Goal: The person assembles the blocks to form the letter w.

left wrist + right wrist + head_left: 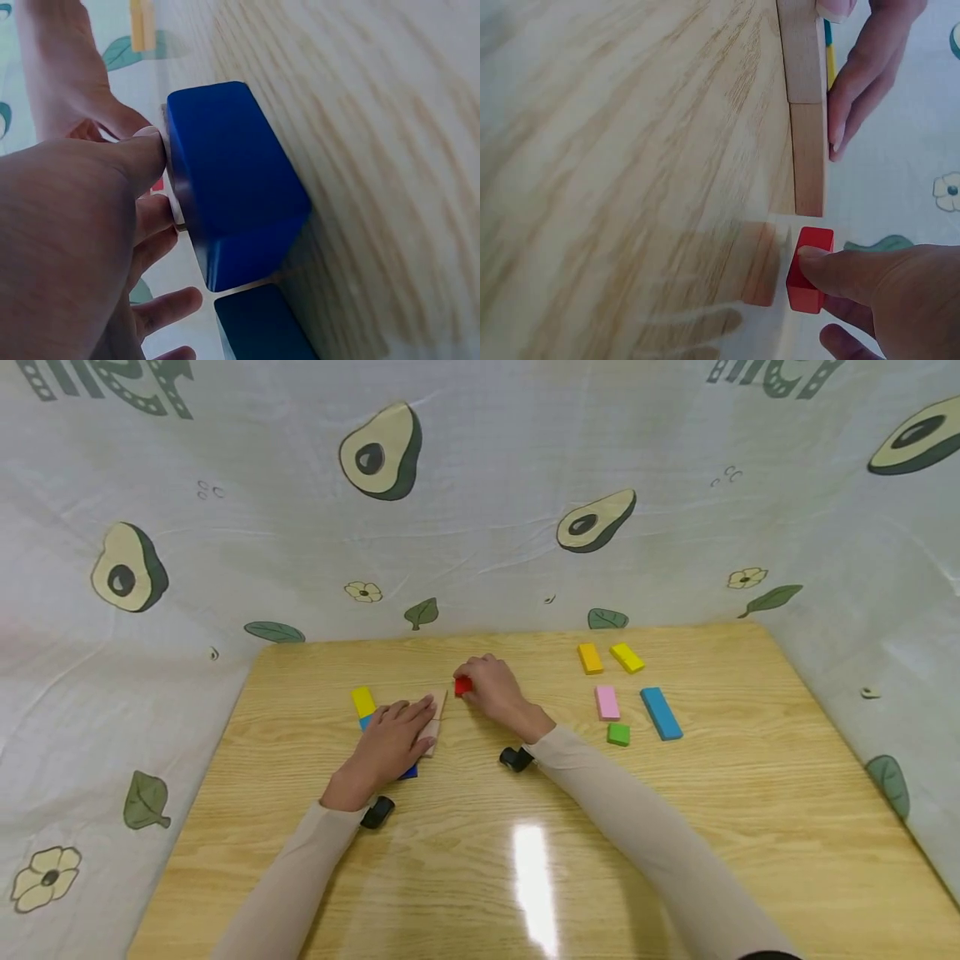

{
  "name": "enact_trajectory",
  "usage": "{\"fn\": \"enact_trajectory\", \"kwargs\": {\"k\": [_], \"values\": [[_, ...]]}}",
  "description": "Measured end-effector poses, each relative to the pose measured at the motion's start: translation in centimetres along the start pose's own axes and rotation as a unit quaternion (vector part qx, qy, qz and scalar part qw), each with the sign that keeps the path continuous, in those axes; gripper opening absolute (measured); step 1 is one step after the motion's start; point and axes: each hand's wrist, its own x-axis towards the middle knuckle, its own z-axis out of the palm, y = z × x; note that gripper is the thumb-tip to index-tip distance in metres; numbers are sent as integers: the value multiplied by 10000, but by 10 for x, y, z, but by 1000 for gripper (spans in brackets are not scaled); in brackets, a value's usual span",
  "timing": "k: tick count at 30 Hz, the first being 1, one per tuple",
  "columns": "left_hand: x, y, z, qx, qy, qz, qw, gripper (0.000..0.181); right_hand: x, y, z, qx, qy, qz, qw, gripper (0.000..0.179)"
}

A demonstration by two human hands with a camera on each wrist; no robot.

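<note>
- While the left hand [390,743] lies over the wooden blocks, the right hand [491,689] works at the red block [462,687].
- Right grip: clamped on the red block, thumb on one face, fingers behind.
- Red block: toward the back of the tabletop [450,885], just beyond the end of the wooden row and apart from it. Whether its underside touches the surface: cannot tell.
- Left grip: fingers mostly straight and apart, not curled round anything; thumb and fingers lie along the wooden blocks.
- Wooden row: near wooden block [432,733] and far wooden block [440,703] meet end to end.
- About the left hand: dark blue block [410,772] close by the thumb in the left wrist view; light blue block [365,722], partly hidden by the hand, meets the first yellow block [363,702].
- Right side, well apart from both hands: orange block [590,658] and second yellow block [627,657] at the back; pink block [607,703] in front of them, green block [618,734] just nearer; long blue block [662,714] to their right.
- Black wrist cameras [516,759] show below both wrists; patterned cloth [480,527] stands behind the tabletop.
</note>
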Motion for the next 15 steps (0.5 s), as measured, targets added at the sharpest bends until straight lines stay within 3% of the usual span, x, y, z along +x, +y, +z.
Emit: {"fn": "enact_trajectory", "kwargs": {"k": [7, 15], "values": [[0, 1, 0, -18, 64, 18, 10000, 62, 5, -3, 4, 26, -115, 76, 9999, 31], [-1, 1, 1, -94, 18, -27, 10000, 63, 10, -2, 9, 82, 38, -68, 9999, 28]]}}
